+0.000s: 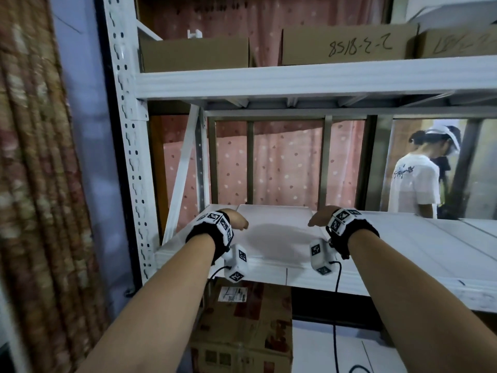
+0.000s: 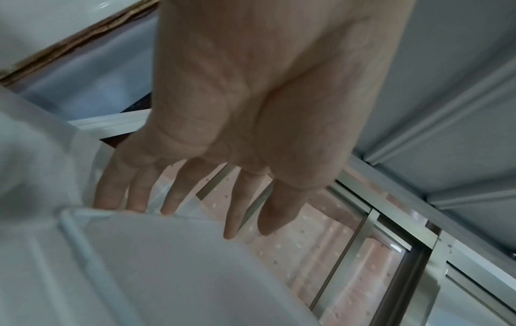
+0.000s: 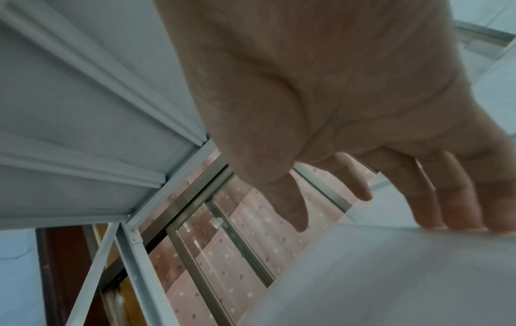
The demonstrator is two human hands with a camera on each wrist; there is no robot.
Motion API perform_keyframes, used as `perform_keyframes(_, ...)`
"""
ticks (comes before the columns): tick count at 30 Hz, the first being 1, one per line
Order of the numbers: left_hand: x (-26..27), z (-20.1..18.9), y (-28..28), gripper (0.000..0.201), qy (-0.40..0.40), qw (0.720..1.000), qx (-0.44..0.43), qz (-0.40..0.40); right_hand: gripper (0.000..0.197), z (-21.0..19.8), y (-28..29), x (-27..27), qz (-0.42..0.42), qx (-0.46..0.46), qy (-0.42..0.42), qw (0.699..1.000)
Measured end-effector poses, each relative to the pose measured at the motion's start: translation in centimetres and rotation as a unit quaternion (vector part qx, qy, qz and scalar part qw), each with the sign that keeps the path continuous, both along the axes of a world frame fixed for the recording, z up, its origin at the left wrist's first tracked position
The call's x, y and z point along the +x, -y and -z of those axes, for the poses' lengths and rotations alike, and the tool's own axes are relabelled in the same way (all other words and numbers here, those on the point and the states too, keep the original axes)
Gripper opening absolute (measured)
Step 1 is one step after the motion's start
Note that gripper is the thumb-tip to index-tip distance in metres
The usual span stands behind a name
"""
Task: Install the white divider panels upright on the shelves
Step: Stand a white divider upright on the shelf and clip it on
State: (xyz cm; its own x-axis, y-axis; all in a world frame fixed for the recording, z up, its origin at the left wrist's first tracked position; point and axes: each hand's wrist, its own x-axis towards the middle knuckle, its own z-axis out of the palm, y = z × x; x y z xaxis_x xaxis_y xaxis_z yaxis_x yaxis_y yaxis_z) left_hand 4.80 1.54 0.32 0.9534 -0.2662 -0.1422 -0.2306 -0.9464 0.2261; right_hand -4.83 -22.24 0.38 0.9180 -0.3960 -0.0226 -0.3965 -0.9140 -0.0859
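Note:
A white divider panel (image 1: 277, 238) lies flat on the left end of the white middle shelf (image 1: 416, 246). My left hand (image 1: 236, 220) is at the panel's left edge and my right hand (image 1: 320, 218) at its right edge, both palm down. In the left wrist view the left hand (image 2: 178, 194) has straight fingers reaching down behind the raised rim of the panel (image 2: 167, 275). The right wrist view shows the right hand (image 3: 363, 121) with loosely extended fingers whose tips touch the edge of the panel (image 3: 390, 275). Neither hand is curled round it.
The shelf above (image 1: 295, 79) carries cardboard boxes (image 1: 193, 53) and hangs low over my hands. The perforated upright post (image 1: 129, 130) and a diagonal brace (image 1: 183, 168) stand at the left. A printed carton (image 1: 242, 332) sits below. A person in a white T-shirt (image 1: 414, 181) stands behind the rack.

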Motion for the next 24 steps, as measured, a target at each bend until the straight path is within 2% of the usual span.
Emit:
perform_keyframes(3,0.7,-0.2,-1.7,0.054,0.02,1.0,-0.019,-0.004,0.047,-0.6,-1.3,-0.2,0.046,0.117,0.058,0.99)
perform_keyframes(6,1.8,-0.1,-3.2,0.072,0.025,0.999,-0.046,-0.01,0.045,-0.5,-1.8,0.2,0.049,0.101,0.089,0.99)
perform_keyframes(9,2.5,-0.1,-4.5,0.071,0.03,0.998,-0.058,-0.01,0.044,-0.5,-2.7,0.6,0.078,0.15,0.123,0.978)
perform_keyframes(12,3.4,0.2,-5.8,0.071,0.018,0.996,-0.083,-0.012,0.044,-0.5,-3.8,1.1,0.039,0.096,0.125,0.987)
perform_keyframes(14,3.8,0.5,-6.5,0.071,0.011,0.995,-0.102,-0.01,0.044,-0.9,-4.7,1.5,0.027,0.164,0.133,0.977)
perform_keyframes(15,4.0,0.7,-6.9,0.071,0.007,0.994,-0.109,-0.01,0.044,-1.0,-5.4,1.7,0.03,0.236,0.161,0.958)
perform_keyframes(17,4.4,0.9,-7.4,0.071,-0.004,0.992,-0.128,-0.01,0.042,-1.4,-7.1,2.3,0.034,0.44,0.227,0.868)
perform_keyframes(19,4.7,1.1,-8.0,0.069,-0.022,0.99,-0.136,-0.01,0.034,-1.9,-8.8,2.8,0.071,0.647,0.266,0.711)
perform_keyframes(20,4.8,1.1,-8.3,0.069,-0.03,0.99,-0.14,-0.007,0.034,-2.2,-9.4,3.3,0.086,0.692,0.286,0.658)
perform_keyframes(21,4.8,1.0,-8.6,0.068,-0.039,0.989,-0.145,-0.002,0.036,-2.7,-9.9,3.8,0.085,0.694,0.295,0.651)
perform_keyframes(24,5.0,1.3,-8.8,0.073,-0.062,0.982,-0.175,0.022,0.046,-3.3,-11.0,5.5,0.083,0.669,0.326,0.663)
